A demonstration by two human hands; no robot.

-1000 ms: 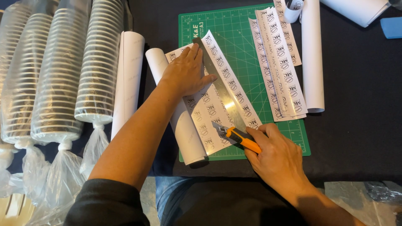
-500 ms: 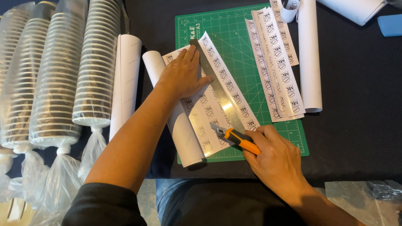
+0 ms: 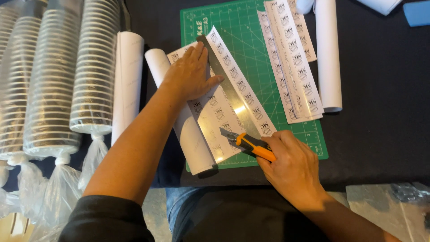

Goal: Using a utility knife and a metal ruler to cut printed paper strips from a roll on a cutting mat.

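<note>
Far to your left lie long stacks of ribbed white disposable lids in clear plastic sleeves point(image 3: 53, 85), their tied ends pointing toward you, with a white paper roll point(image 3: 127, 85) just beside them on the black-covered desk point(image 3: 380, 134).

Next comes the partly unrolled white sheet of printed labels point(image 3: 210, 121), its rolled part point(image 3: 188, 130) lying along the left edge of the green cutting mat point(image 3: 251, 27). Your left hand point(image 3: 190, 74) lies flat and open, palm down, grasping nothing: it presses on the sheet, and the fingers point(image 3: 204, 54) reach onto the upper part of the long steel ruler point(image 3: 230, 96), which lies slantwise across the sheet.

Your right hand point(image 3: 291, 168) is closed around the orange and black utility knife point(image 3: 248, 145), whose tip sits at the near end of the ruler, right by the sheet's lower edge. From that I judge you are at the close of a cut along the ruler, parting one strip of labels from the sheet. The last stretch calls for steady pressure on the ruler so it does not slide, and for keeping the blade tight against the steel edge and clear of your left fingers.

Further right, already cut label strips point(image 3: 291, 67) lie piled on the mat, and another white paper roll point(image 3: 327, 58) rests touching their right side, half off the mat.
</note>
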